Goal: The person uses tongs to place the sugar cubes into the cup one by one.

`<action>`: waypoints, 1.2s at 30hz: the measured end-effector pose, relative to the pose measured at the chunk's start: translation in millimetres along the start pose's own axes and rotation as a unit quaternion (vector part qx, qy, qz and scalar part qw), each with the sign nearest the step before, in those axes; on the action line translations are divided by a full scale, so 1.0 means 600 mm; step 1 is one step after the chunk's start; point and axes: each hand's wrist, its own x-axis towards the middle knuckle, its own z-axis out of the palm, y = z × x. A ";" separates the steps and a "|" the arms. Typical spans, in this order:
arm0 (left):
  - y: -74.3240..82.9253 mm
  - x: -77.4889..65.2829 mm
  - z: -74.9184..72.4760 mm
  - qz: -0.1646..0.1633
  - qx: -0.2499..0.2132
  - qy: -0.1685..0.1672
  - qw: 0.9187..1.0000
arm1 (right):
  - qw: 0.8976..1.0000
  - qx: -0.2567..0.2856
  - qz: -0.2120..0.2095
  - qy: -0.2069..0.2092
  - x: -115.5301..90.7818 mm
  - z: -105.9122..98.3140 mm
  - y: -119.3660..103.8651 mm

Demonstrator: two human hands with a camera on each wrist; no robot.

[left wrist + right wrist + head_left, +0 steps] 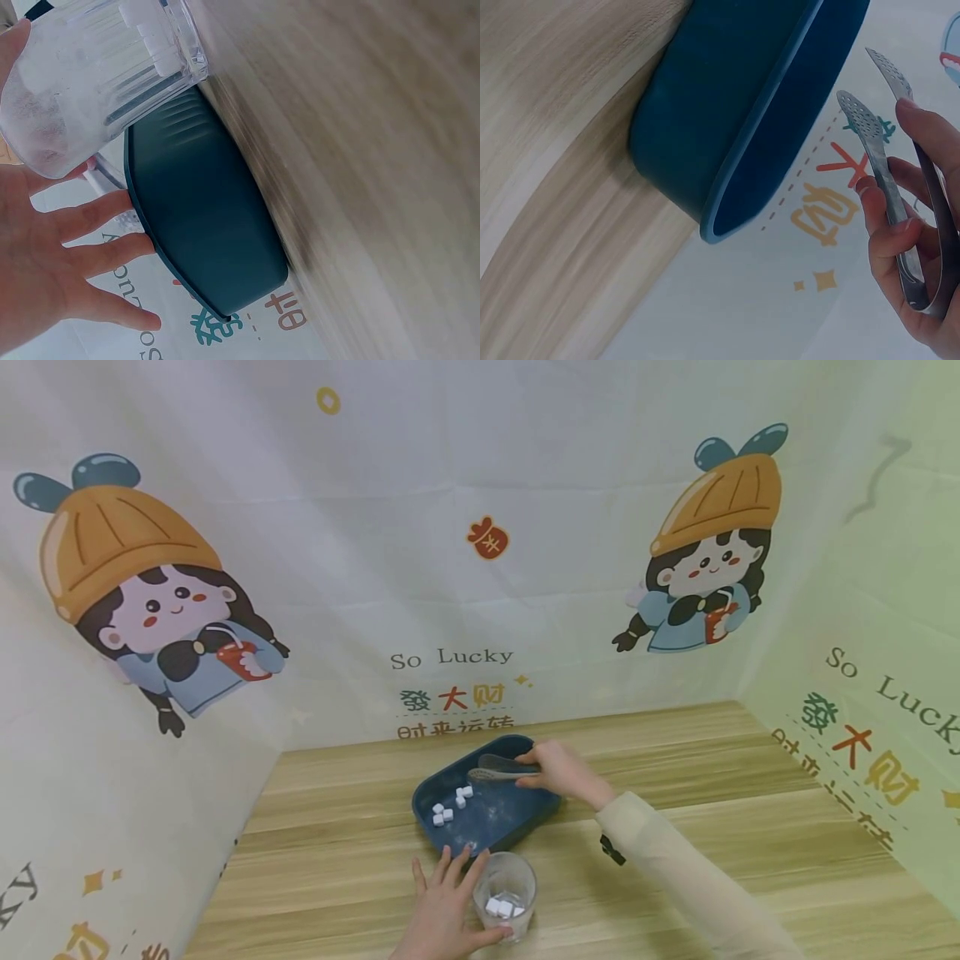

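– Fingers (894,240), right hand (562,770)?
– Gripped perforated tongs (497,774), tips parted above the blue tray (480,822). Left hand (442,910) held the glass (522,893).
– White cubes (438,820)?
– Lay in tray and glass. A low, gentle pinch seemed wisest.

A plain, pale cream sleeve (682,868) covers the right forearm, toward four o'clock from the right hand (566,771). It is long, ending at the wrist in a plain cuff (611,812) at its ten o'clock end. At the cuff's six o'clock shows a small black piece (612,850), uneven in outline; whether it is worn is unclear. Both hands are bare, the left hand (442,906) with slim, tapering fingers, the right with short nails (904,225).
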 end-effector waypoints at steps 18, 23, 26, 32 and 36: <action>-0.002 0.001 0.001 0.001 0.006 -0.001 1.000 | 0.995 -0.087 0.025 -0.028 0.041 0.027 -0.016; -0.002 0.000 0.001 0.003 0.006 0.000 1.000 | 0.994 -0.094 0.022 -0.050 0.048 0.030 -0.021; -0.003 0.000 0.002 0.000 0.002 -0.001 1.000 | 0.993 -0.102 0.011 -0.052 0.050 0.031 -0.023; -0.004 0.000 0.003 -0.001 0.004 -0.001 1.000 | 0.991 -0.127 -0.017 -0.050 0.057 0.031 -0.024; -0.004 0.001 0.003 0.000 0.006 -0.002 1.000 | 0.983 -0.174 -0.028 -0.048 0.068 0.036 -0.022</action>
